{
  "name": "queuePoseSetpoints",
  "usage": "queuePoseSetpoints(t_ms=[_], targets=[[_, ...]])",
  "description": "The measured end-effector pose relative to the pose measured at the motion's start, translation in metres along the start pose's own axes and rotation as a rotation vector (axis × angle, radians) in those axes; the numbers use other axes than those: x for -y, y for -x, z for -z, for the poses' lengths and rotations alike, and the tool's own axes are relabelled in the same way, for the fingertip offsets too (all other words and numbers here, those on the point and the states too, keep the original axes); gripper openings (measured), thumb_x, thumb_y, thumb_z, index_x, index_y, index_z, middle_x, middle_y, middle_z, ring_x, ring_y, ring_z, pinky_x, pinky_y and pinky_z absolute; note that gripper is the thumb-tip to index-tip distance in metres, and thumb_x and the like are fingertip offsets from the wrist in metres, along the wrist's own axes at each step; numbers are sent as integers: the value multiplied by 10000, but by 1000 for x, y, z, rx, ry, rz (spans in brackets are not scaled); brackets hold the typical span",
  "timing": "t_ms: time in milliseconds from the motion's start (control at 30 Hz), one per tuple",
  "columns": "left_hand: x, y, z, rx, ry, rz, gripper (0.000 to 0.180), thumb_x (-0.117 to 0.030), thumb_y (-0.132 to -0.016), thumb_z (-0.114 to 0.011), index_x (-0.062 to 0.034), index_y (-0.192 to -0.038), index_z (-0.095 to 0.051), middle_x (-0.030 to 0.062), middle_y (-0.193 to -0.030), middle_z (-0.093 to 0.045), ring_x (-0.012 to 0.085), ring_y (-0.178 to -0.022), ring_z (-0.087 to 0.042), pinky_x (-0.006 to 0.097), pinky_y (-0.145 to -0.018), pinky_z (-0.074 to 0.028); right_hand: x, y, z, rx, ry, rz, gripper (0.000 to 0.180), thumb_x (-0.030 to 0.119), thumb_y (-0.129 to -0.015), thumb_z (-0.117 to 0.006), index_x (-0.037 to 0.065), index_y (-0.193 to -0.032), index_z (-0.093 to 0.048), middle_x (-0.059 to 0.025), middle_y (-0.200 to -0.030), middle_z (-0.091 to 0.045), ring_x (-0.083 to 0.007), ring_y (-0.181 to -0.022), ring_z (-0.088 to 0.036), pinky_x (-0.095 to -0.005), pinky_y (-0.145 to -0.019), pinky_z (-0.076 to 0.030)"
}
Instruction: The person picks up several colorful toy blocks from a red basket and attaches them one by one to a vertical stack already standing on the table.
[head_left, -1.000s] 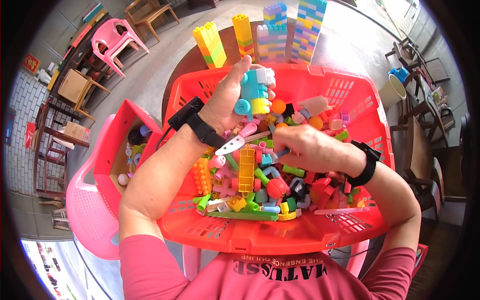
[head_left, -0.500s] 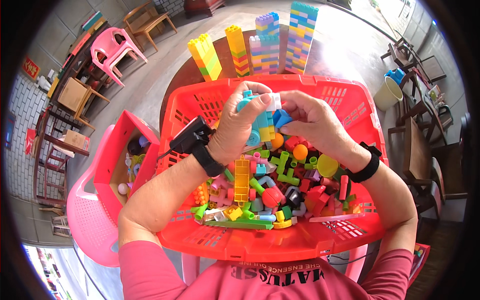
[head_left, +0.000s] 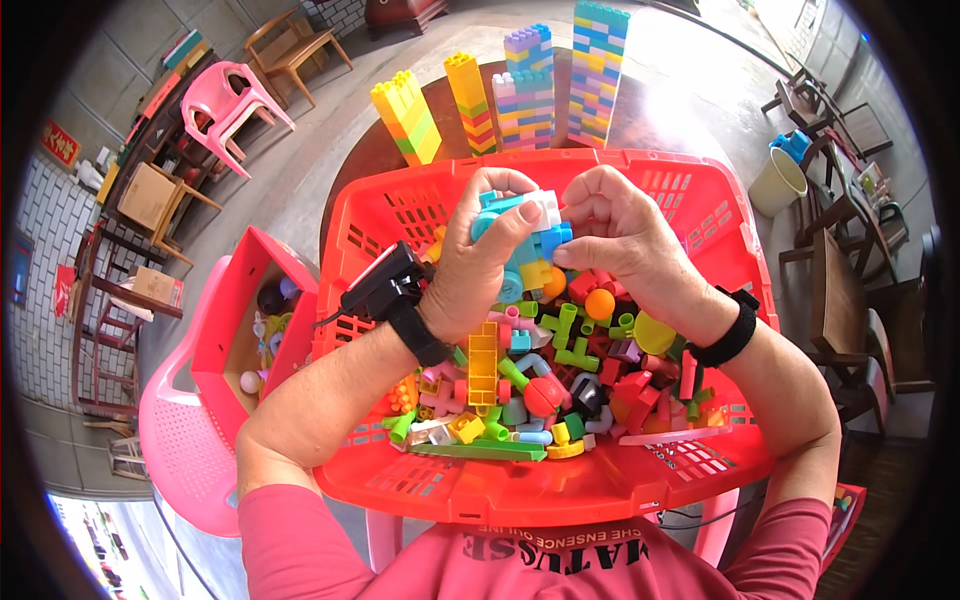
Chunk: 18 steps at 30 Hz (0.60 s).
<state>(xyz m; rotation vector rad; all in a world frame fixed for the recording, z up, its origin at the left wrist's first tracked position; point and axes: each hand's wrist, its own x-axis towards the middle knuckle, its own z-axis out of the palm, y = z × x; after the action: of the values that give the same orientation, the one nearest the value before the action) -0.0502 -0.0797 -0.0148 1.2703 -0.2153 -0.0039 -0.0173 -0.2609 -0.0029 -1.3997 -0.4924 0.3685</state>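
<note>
Above the basket, my left hand is closed around a toy-brick build with light-blue wheels and yellow bricks. A white brick shows at its top, under my left thumb. On the build's right side sits a blue brick. My right hand has curled fingers, with its thumb and fingertips about the right end of this blue brick. My palms and fingers hide part of the build. Beneath lies a heap of mixed toy pieces, among them a yellow ladder-like piece and an orange ball.
The red basket stands before a round brown table bearing several brick towers. At left, a pink chair holds a red box of toys. Wooden chairs and a pale bucket stand at right.
The blue brick, tilted beside the build before, now sits straight against it below the white brick. My right fingers have curled and drawn slightly away to the right. The build has turned a little.
</note>
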Motion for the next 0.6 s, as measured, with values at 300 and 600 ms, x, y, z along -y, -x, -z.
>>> queuePoseSetpoints(t_ms=[300, 600], targets=[[-2, 3, 0, 69, -56, 48, 333, -342, -916, -620, -98, -1096, -483, 32, -991, -561, 92, -901, -563, 256, -789, -492, 5, 5, -2, 53, 77, 27, 405, -55, -770, -708, -11, -1087, -459, -103, -904, -634, -145, -835, -638, -270, -697, -510], [0, 10, -12, 14, -101, -35, 316, -302, -925, -616, -100, -1122, -474, 49, -1059, -581, 119, -946, -591, 281, -813, -527, 12, 10, -4, 98, 76, 54, 461, -75, -773, -700, 4, -1147, -442, -95, -884, -627, -147, -809, -632, -267, -681, -512]])
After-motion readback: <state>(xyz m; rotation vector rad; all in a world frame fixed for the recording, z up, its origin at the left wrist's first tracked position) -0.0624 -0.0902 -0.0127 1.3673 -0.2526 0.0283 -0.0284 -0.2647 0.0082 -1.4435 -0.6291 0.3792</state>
